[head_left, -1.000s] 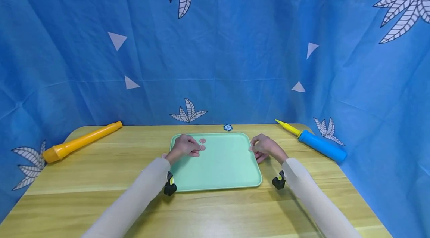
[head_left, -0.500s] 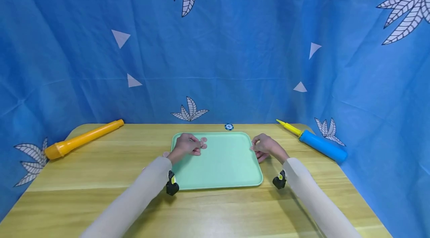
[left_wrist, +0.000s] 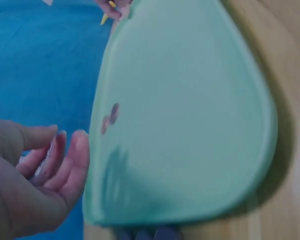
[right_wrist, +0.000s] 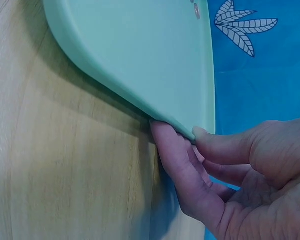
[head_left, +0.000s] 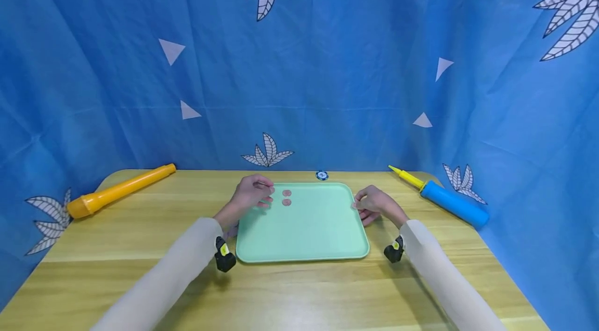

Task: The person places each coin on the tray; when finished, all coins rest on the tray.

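A light green tray (head_left: 304, 232) lies on the wooden table. Two small copper-coloured coins (head_left: 287, 197) lie on it near its far left corner; the left wrist view shows these coins (left_wrist: 110, 118) too. My left hand (head_left: 250, 193) hovers over the tray's left far corner, thumb and fingers apart and loosely bent. Nothing shows between them in the left wrist view. At the right rim, my right hand (head_left: 374, 203) pinches the tray, thumb on top and fingers beneath (right_wrist: 172, 152). Dark round discs (left_wrist: 145, 234), partly hidden, lie beside the tray's left end.
A blue and white poker chip (head_left: 321, 175) lies behind the tray. An orange tube with a wider end (head_left: 121, 190) lies at the far left. A blue hand pump with a yellow nozzle (head_left: 451, 203) lies at the right. A blue curtain (head_left: 299, 87) hangs behind the table.
My left hand has drawn back left and away from the coins, its fingers parting from the nearer one. The right hand keeps its pinch on the tray. The view has shifted slightly.
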Action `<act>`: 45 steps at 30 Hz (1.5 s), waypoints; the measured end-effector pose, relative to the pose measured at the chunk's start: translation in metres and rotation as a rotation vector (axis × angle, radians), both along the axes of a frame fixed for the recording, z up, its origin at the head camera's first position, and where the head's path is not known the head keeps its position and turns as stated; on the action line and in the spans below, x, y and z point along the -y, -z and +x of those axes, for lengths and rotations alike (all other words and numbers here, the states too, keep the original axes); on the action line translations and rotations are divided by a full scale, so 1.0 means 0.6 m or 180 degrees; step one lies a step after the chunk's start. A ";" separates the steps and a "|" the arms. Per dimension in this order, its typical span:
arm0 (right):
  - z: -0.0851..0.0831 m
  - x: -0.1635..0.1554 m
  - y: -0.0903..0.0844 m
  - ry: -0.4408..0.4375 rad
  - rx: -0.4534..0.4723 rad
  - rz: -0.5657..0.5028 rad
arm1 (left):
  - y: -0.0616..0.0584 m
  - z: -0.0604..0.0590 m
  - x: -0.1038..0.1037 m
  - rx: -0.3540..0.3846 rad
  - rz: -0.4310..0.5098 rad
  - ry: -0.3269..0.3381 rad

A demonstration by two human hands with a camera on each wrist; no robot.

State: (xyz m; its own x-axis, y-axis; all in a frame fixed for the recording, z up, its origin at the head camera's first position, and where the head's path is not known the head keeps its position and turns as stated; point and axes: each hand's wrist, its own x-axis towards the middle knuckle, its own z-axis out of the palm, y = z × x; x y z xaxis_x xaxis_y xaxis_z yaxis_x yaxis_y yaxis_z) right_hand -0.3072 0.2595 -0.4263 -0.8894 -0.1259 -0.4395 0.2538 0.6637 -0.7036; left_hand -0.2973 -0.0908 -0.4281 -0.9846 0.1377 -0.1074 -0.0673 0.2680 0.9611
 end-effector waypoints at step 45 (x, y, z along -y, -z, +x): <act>0.000 -0.001 0.000 -0.0001 0.0047 -0.0050 | 0.043 0.005 0.190 -0.0066 -0.1167 0.1164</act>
